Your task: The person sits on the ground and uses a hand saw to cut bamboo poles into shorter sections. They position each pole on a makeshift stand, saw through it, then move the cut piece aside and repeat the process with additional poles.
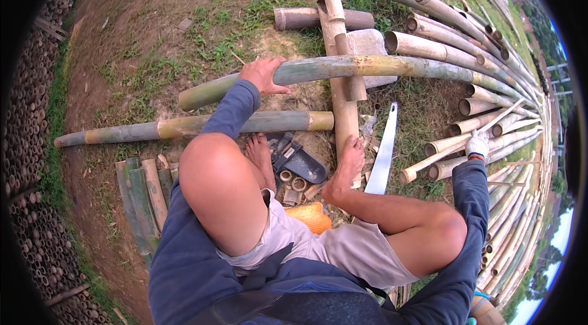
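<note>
My bare left hand [263, 75] grips a thick green-and-tan bamboo pole [318, 69] near its left end, thumb on the near side. That pole lies across an upright-notched bamboo rest [343, 89] and runs off to the right. At the far right, my right hand [478, 143], in a white glove, is closed around a thin bamboo stick [432, 161]; its fingertips are partly hidden. Between my hands a hand saw [384, 152] lies with its blade pointing away, its handle hidden by my leg. A cut bamboo length [245, 123] rests nearer me, beyond my left knee.
Long bamboo poles [447, 49] fan out on the right. Short cut pieces [144, 199] lie at my left. A dark sandal [303, 163], bamboo rings [299, 184] and an orange sack [309, 218] are near my bare feet. Stacked bamboo [27, 104] lines the far left.
</note>
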The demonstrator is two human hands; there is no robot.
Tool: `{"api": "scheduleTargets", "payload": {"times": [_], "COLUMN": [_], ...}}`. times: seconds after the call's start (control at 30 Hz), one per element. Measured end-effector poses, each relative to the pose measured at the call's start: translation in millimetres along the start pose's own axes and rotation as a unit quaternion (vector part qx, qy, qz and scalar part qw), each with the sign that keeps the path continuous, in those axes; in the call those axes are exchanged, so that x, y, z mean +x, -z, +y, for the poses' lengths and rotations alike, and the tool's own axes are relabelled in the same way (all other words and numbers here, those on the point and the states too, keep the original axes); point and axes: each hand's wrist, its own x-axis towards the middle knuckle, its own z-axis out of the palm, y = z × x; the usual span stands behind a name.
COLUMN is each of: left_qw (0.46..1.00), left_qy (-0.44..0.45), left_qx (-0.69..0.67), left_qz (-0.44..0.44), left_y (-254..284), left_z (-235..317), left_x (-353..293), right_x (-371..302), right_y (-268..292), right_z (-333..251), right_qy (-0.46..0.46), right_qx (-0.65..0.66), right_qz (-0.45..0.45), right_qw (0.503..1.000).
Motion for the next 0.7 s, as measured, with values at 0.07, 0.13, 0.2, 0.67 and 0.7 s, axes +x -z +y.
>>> {"api": "scheduleTargets", "payload": {"times": [0.07, 0.13, 0.2, 0.67, 0.7], "left_qw": [0.999, 0.995, 0.991, 0.973, 0.975], "left_qy": [0.02, 0.03, 0.036, -0.005, -0.002], "left_qx": [-0.004, -0.014, -0.026, -0.165, -0.154], "left_qz": [-0.047, -0.089, -0.128, -0.163, -0.163], "left_y": [6.3, 10.5, 14.4, 12.9, 14.2], "left_z": [1.4, 0.5, -7.0, -29.8, -28.1], "left_x": [3.3, 11.9, 19.5, 43.5, 41.9], "right_x": [-91.3, -195.7, -229.0, -249.2, -248.4], "right_y": [-38.5, -112.0, -162.2, -207.7, -207.2], "right_z": [-81.0, -184.7, -217.1, -221.5, -219.6], "right_qy": [0.016, -0.004, -0.016, 0.14, 0.139], "right_qx": [0.232, 0.419, 0.418, 0.095, 0.102], "right_qz": [-0.013, -0.058, -0.065, 0.131, 0.128], "right_qw": [0.973, 0.906, 0.906, 0.977, 0.977]}}
